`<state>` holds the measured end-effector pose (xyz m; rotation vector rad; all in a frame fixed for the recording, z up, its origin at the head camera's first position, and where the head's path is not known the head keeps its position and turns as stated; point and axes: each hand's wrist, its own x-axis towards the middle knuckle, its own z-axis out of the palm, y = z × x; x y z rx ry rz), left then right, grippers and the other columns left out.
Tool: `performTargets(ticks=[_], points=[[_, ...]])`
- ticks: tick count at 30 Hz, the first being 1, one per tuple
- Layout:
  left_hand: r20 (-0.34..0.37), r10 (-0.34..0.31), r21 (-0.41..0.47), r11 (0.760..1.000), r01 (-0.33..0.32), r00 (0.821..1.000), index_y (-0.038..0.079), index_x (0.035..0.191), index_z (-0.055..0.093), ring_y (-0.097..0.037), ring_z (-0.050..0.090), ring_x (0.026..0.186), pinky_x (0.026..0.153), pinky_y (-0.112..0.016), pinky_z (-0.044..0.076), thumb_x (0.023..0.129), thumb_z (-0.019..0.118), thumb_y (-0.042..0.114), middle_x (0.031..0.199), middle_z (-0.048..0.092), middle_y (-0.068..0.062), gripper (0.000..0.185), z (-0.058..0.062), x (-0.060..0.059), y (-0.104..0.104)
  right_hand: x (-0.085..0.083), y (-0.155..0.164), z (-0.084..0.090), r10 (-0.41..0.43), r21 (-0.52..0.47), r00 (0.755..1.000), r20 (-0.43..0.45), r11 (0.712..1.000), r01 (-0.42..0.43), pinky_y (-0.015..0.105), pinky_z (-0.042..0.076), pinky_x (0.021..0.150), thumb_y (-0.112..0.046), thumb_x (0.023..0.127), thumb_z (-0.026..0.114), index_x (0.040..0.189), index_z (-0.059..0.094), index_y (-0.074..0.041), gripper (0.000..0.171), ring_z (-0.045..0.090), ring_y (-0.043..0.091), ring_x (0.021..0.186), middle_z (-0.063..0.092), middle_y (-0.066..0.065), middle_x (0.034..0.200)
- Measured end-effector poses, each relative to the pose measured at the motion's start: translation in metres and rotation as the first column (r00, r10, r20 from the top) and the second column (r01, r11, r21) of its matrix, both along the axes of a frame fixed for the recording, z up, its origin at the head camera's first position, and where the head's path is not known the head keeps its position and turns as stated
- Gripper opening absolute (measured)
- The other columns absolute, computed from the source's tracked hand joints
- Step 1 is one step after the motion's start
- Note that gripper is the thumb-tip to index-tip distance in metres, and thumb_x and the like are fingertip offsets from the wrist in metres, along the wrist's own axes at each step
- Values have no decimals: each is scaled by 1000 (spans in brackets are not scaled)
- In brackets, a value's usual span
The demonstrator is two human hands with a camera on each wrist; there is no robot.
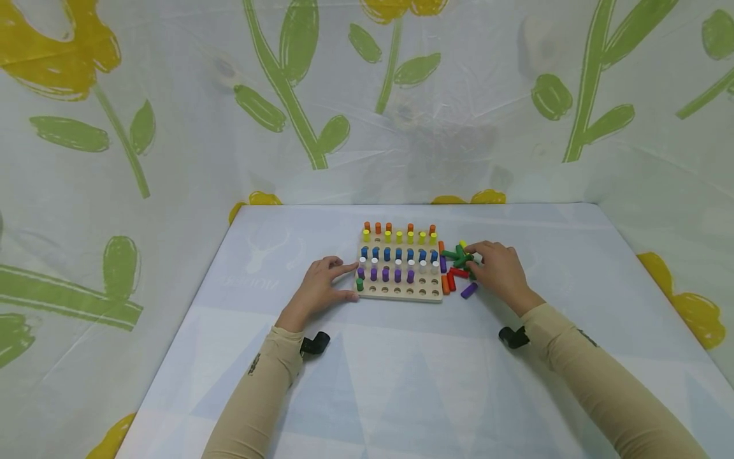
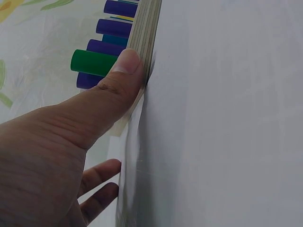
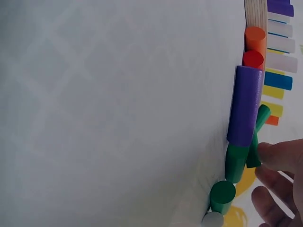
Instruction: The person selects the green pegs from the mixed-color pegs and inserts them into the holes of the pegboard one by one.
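Note:
A wooden pegboard (image 1: 401,298) lies on the table, with rows of orange, yellow, blue, white and purple pegs and one green peg (image 1: 360,284) at its near left corner. My left hand (image 1: 318,285) rests at the board's left side, thumb against the near corner and index finger extended to the left edge. Beside the board's right side, my right hand (image 1: 501,271) reaches into loose green pegs (image 1: 460,260), thumb and index finger apart around them. In the right wrist view the thumb tip is right at a green peg (image 3: 253,152).
Loose red pegs (image 1: 459,273), orange pegs (image 1: 445,285) and a purple peg (image 1: 469,291) lie between the board and my right hand. Black wrist cameras (image 1: 315,344) sit under both sleeves. Flower-printed cloth (image 1: 401,146) stands behind the table.

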<state>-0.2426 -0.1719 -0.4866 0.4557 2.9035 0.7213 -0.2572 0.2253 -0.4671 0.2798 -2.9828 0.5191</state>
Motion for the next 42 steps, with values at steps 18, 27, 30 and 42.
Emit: performTargets(ticks=[18,27,30,42], points=[[6,13,-9,1000,-13,1000,33,150,52,-37,36,138,117,-54,31,80,83,52,148,44,-11,79,1,1,1,-6,2,-2,23,-2,999,31,1000,-23,56,44,93,-12,96,71,121,72,-6,26,60,39,112,69,19,123],[8,12,-16,1000,-12,1000,33,150,51,-38,36,138,116,-54,31,80,82,53,148,45,-11,79,0,1,1,-6,2,-3,25,-6,999,37,1000,-25,54,44,90,-12,96,72,119,73,-7,24,61,36,105,71,16,115],[3,8,-20,1000,-8,1000,33,150,51,-38,37,137,116,-54,31,80,82,53,147,45,-12,80,1,1,1,-6,2,-3,27,-9,999,27,1000,-26,52,44,87,-13,95,72,119,72,-7,24,60,32,96,72,15,110],[-5,-2,-26,1000,2,1000,31,151,51,-38,37,137,117,-53,30,80,82,52,148,45,-13,79,2,1,1,-2,-4,0,40,-38,998,-50,998,-42,47,43,83,-17,94,75,117,72,-8,25,59,28,90,71,11,105]])
